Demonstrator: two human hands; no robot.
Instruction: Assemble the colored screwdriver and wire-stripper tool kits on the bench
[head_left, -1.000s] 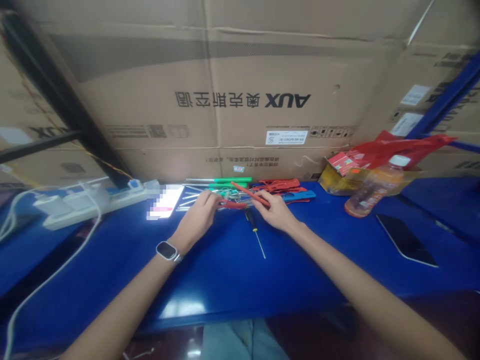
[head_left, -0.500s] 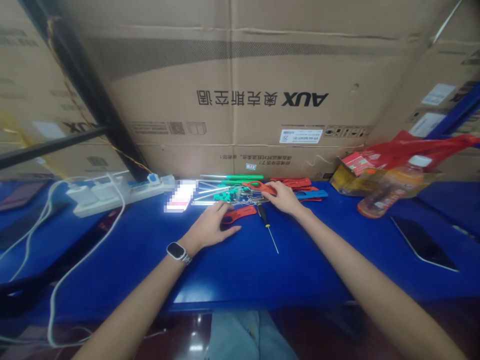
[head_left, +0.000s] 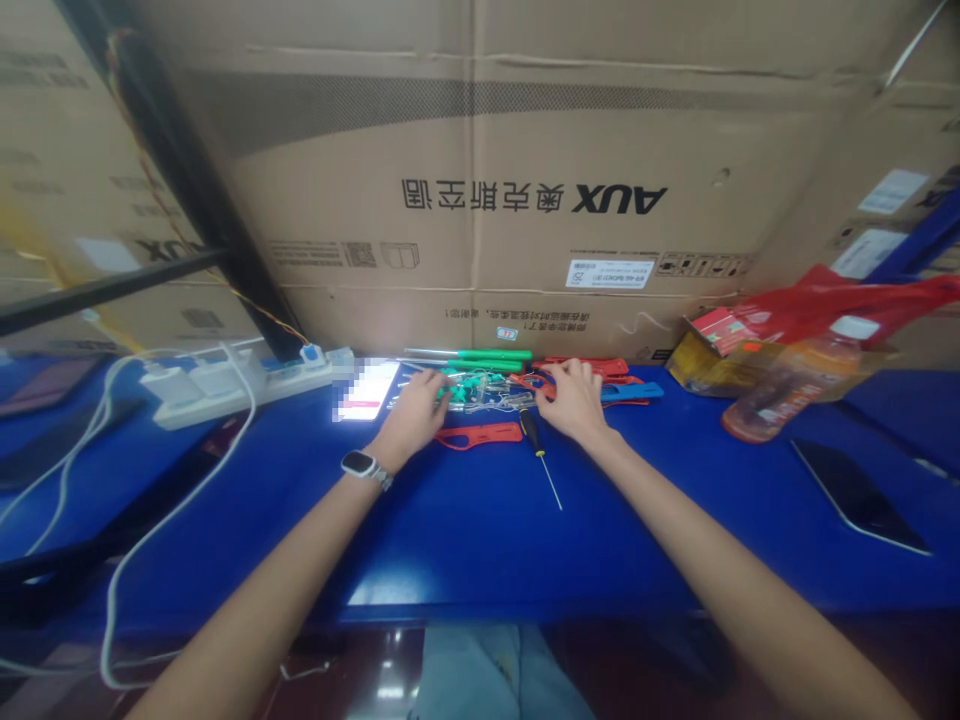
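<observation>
My left hand [head_left: 414, 415], with a watch on its wrist, has curled fingers at the left side of a pile of small green-handled tools [head_left: 469, 385]. What its fingertips hold, if anything, is hidden. My right hand [head_left: 576, 400] is at the pile's right side, thumb and fingers closed about a red plastic piece [head_left: 531, 381], partly hidden. Another flat red piece with a looped end [head_left: 484, 434] lies in front of the pile. Between the hands rests a black-and-yellow screwdriver [head_left: 534, 435], its shaft pointing toward me. Green-handled rods [head_left: 495, 356] lie behind.
A lit phone [head_left: 369, 390] is left of the pile; blue and red pieces [head_left: 634, 391] lie right. Farther right are a drink bottle [head_left: 799, 385], a red bag [head_left: 840, 300] and a dark phone [head_left: 859, 495]. A power strip [head_left: 289, 380] with cables stands left. Cardboard boxes [head_left: 525, 120] rise behind.
My left hand has moved up to the pile and its fingers have drawn in. My right hand has shifted slightly right, and the red piece near it now sits lower among the others.
</observation>
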